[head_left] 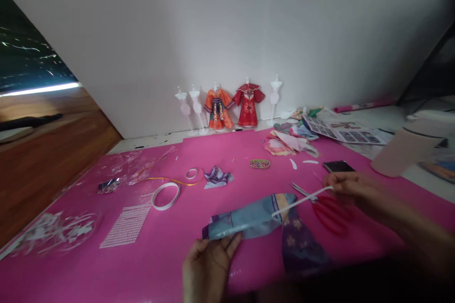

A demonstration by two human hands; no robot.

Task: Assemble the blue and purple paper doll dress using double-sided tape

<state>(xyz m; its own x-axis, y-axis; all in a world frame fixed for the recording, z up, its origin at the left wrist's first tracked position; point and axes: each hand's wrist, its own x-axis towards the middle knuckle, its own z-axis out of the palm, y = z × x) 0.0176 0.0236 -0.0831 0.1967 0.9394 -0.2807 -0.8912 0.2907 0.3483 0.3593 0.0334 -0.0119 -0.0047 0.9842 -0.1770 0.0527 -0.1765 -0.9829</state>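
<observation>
Near the front of the pink mat, my left hand [213, 260] holds the lower left end of a small blue and purple doll garment [245, 220], thumb and fingers at its edge. A purple floral part of the garment hangs down at its right. My right hand [343, 187] pinches one end of a thin white strip [302, 201]. The strip slants down to the left, and its other end lies over the garment near its beige part. Red-handled scissors [329, 210] lie on the mat just below my right hand.
Dressed and bare mini mannequins [248, 104] stand by the wall. Tape rolls [166, 196], a pearl sheet [126, 225], a purple fabric piece [217, 177] and plastic bags [71, 229] lie left; fabric scraps [289, 142], a phone [337, 166] and a beige cup [405, 149] are right.
</observation>
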